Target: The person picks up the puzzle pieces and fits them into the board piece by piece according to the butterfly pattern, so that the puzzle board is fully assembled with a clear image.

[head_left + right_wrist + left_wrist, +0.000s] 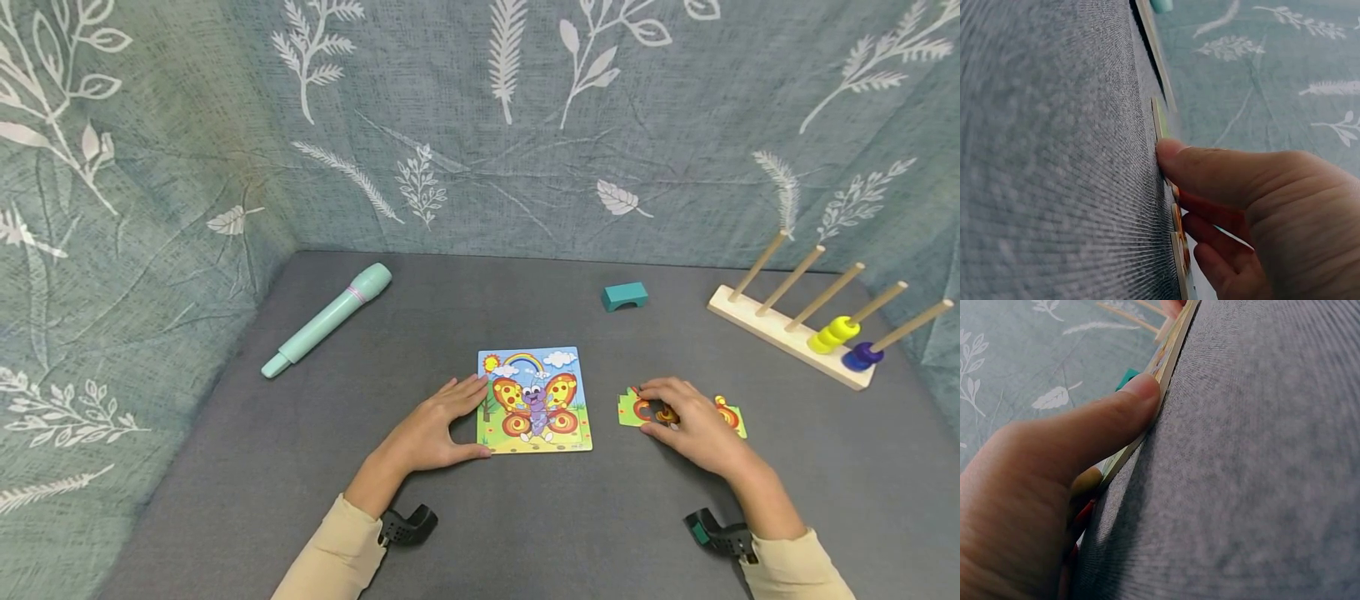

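A square puzzle board with a butterfly, a rainbow and a sun lies flat on the table. At its left side rests my left hand, fingers spread over the left edge and thumb against the lower corner. Right of the board, my right hand pinches a green and red puzzle piece between thumb and fingers, the piece low at the tabletop. Under that hand, other puzzle pieces are partly hidden; one green and orange piece shows beyond the knuckles.
A mint-green microphone-shaped stick lies at the back left. Behind the pieces is a teal arched block. At the back right stands a wooden peg rack with yellow beads and blue beads. Patterned cloth hangs behind the table.
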### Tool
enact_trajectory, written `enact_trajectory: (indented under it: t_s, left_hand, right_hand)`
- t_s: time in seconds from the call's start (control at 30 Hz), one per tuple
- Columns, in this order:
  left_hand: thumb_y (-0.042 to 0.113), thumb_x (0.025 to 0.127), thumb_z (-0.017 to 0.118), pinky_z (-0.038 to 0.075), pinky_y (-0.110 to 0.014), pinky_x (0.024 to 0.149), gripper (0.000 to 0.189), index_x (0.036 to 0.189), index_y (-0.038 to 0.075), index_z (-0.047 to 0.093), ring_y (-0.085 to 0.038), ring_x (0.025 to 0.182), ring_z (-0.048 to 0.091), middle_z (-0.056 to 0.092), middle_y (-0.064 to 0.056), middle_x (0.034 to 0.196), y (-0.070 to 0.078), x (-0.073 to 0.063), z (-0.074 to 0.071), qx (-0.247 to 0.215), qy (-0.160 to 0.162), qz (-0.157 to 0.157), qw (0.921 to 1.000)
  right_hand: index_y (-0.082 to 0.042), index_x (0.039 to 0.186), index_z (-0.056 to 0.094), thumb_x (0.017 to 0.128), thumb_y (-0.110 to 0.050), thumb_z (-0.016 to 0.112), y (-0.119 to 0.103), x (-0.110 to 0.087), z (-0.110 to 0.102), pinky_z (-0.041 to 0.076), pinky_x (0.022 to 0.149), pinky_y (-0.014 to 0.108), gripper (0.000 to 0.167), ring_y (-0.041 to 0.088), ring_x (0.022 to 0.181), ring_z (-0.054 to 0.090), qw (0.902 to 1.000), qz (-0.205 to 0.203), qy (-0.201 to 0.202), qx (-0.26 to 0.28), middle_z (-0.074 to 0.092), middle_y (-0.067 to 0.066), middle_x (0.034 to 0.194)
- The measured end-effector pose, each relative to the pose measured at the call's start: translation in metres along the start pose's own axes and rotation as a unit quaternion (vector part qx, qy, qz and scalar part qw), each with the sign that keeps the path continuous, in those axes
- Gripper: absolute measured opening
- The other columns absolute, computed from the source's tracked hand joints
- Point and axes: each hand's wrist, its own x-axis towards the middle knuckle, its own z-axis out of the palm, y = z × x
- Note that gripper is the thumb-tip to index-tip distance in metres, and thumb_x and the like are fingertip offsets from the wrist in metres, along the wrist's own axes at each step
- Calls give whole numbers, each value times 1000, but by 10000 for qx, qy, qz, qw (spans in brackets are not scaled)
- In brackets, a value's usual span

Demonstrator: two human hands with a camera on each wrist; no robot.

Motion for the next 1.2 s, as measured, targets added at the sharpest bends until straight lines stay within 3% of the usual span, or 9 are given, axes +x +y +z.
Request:
enact_trajectory:
  t_s: [0.57,1.2]
  left_hand:
    - [46,76,76,26,-40,119,86,143,6,42,-21,141,32,39,-6,150,2,2,0,60,-48,-29,10000]
    - [48,75,76,26,-42,118,87,144,6,42,-23,140,34,40,-8,150,2,0,0,38,41,-6,10000]
  right_hand:
    - [-9,110,65,76,-13,79,-1,0,0,48,80,40,37,22,99,58,9997,5,224,-92,64,6,107]
    - [-11,111,65,76,-17,80,-20,11,4,50,81,36,39,17,103,57,9991,-350,245,55,65,1,109]
